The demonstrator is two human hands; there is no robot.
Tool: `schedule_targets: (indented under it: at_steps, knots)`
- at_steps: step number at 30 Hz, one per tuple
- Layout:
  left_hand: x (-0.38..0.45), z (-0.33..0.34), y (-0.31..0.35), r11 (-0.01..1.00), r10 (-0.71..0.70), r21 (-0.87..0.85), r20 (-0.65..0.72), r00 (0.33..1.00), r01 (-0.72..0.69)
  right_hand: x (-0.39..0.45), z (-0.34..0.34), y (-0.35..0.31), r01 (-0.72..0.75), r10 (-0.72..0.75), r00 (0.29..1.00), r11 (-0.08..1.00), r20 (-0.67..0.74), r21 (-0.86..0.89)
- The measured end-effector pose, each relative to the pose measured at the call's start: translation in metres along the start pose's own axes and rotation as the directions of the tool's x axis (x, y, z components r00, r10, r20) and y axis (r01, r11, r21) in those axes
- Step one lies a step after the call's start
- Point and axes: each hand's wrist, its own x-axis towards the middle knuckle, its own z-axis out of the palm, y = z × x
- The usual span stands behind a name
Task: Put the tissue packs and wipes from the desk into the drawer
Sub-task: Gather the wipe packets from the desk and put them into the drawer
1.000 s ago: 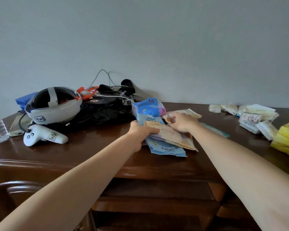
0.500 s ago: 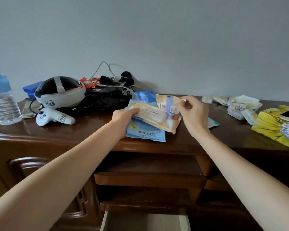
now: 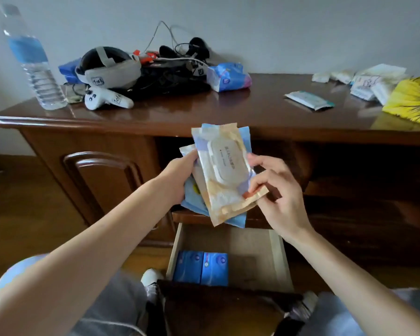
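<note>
— What changed?
— I've lifted the wipe packs (image 3: 224, 175) off the desk (image 3: 228, 112); left hand (image 3: 180, 177) grips them, right hand (image 3: 280, 190) pinches a corner, above the open drawer (image 3: 275, 258).
— Next?
— Probably lowering them in.

A single wide-angle view, worn on the person's head, looks forward and down; the counter (image 3: 228, 110) crosses the upper half with the wall far behind it; the open drawer (image 3: 275, 251) sits near, almost straight below, between the knees; both forearms reach in from the near corners; the edges bow, so the bottle (image 3: 32, 61) at far left probably leans only through lens distortion.
</note>
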Motion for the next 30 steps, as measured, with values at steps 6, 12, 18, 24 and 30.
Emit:
schedule_targets:
  at_steps: [6, 12, 18, 24, 30]
  knots:
    - [0.011, -0.007, -0.076, 0.994, -0.11, -0.012, -0.053, 0.993, 0.109, -0.059, 0.013, 0.009, -0.525, 0.439, 0.839, 0.809, 0.322, 0.265]
    - [0.044, 0.022, -0.147, 0.962, -0.273, 0.011, -0.013, 0.962, 0.273, -0.094, 0.045, 0.06, -0.907, 0.842, 0.416, 0.41, 0.344, 0.094]
    - [0.082, 0.047, -0.226, 0.915, -0.396, 0.079, -0.009, 0.918, 0.395, -0.151, 0.071, 0.117, -0.991, 0.886, 0.088, 0.122, 0.455, -0.046]
    - [0.109, 0.048, -0.275, 0.9, -0.412, -0.069, 0.184, 0.893, 0.429, -0.181, 0.084, 0.151, -0.989, 0.948, 0.01, -0.037, 0.317, 0.14]
    - [0.127, 0.049, -0.301, 0.863, -0.324, -0.285, 0.321, 0.89, 0.417, -0.197, 0.085, 0.173, -0.965, 0.917, -0.098, -0.182, 0.386, 0.187]
